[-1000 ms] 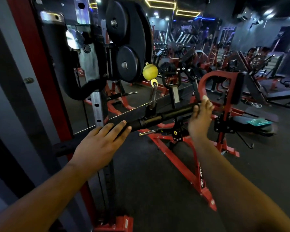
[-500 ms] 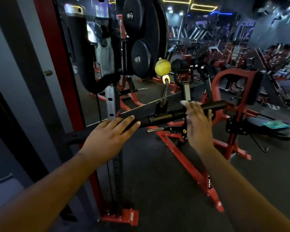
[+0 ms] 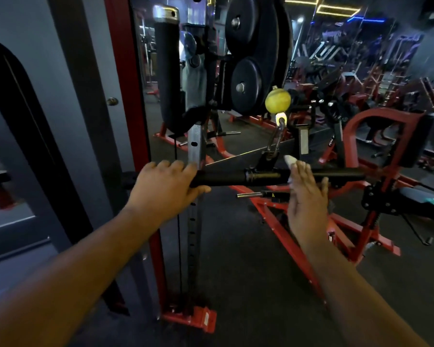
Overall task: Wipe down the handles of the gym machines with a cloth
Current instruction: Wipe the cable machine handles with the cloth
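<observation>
- Bar [image 3: 236, 177] hangs level at mid-frame, black grips at both ends, bare metal collar in the middle, clipped by a carabiner [image 3: 274, 142] under a yellow ball [image 3: 277, 99].
- Left hand [image 3: 164, 190] lies over the bar's left grip; fingers over the top, thumb underneath, wrapped round it.
- Right hand [image 3: 305, 196] sits on the bar just right of the collar, fingers up and fairly straight, pressing a white cloth [image 3: 291, 160] to the bar; cloth peeks out above the fingertips.
- Weight plates [image 3: 251, 56] hang above, on the rack's upright [image 3: 195, 146].
- Red machine frames [image 3: 281, 214] stand on the dark floor behind.
</observation>
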A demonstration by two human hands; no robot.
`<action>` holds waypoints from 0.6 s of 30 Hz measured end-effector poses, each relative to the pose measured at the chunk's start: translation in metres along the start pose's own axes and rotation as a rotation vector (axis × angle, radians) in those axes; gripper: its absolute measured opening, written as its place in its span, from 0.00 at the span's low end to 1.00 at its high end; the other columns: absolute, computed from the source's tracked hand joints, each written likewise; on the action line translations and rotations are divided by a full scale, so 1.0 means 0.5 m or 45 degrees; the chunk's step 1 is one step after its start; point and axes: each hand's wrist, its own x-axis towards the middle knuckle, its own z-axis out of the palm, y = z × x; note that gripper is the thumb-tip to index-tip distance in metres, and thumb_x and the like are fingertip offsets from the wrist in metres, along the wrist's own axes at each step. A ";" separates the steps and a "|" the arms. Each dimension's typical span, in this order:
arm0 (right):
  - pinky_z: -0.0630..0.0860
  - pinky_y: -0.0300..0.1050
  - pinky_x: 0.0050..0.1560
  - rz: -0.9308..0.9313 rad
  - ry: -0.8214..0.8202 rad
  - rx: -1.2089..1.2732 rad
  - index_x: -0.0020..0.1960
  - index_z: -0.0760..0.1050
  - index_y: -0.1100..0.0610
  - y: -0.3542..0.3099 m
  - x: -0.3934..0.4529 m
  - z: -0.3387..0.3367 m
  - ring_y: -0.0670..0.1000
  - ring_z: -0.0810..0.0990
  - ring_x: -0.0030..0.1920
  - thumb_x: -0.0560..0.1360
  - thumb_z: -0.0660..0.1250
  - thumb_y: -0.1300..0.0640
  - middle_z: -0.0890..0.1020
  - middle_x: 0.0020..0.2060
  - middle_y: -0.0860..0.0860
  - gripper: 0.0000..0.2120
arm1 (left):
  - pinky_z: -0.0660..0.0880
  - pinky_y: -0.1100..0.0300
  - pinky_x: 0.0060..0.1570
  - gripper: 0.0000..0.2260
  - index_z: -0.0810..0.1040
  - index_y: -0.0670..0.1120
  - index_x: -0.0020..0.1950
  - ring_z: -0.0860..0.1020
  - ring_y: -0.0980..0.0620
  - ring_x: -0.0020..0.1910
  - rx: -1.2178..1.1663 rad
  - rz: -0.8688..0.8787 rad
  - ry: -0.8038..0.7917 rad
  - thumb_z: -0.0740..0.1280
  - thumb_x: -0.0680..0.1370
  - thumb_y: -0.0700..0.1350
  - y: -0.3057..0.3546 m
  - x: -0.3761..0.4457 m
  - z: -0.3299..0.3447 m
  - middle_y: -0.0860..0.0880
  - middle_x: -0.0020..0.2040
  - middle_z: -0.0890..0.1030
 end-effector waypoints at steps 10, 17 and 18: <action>0.44 0.73 0.77 -0.516 0.064 0.000 0.80 0.60 0.54 -0.229 -0.080 0.087 0.52 0.56 0.81 0.81 0.57 0.62 0.62 0.80 0.51 0.28 | 0.78 0.58 0.38 0.28 0.70 0.51 0.68 0.81 0.53 0.43 -0.048 0.077 -0.067 0.49 0.81 0.70 -0.004 -0.031 0.036 0.51 0.51 0.81; 0.47 0.79 0.74 -0.382 0.112 -0.263 0.81 0.59 0.54 -0.177 -0.050 0.060 0.54 0.55 0.82 0.80 0.60 0.62 0.61 0.80 0.48 0.30 | 0.73 0.58 0.39 0.27 0.69 0.54 0.63 0.73 0.56 0.41 -0.123 -0.036 -0.179 0.51 0.78 0.73 -0.086 -0.049 0.016 0.57 0.45 0.71; 0.47 0.78 0.74 -0.370 0.110 -0.262 0.81 0.60 0.55 -0.174 -0.054 0.058 0.54 0.54 0.82 0.80 0.58 0.61 0.61 0.80 0.49 0.29 | 0.70 0.59 0.37 0.27 0.69 0.54 0.63 0.72 0.57 0.40 -0.099 -0.019 -0.179 0.50 0.78 0.73 -0.094 -0.053 0.011 0.57 0.45 0.70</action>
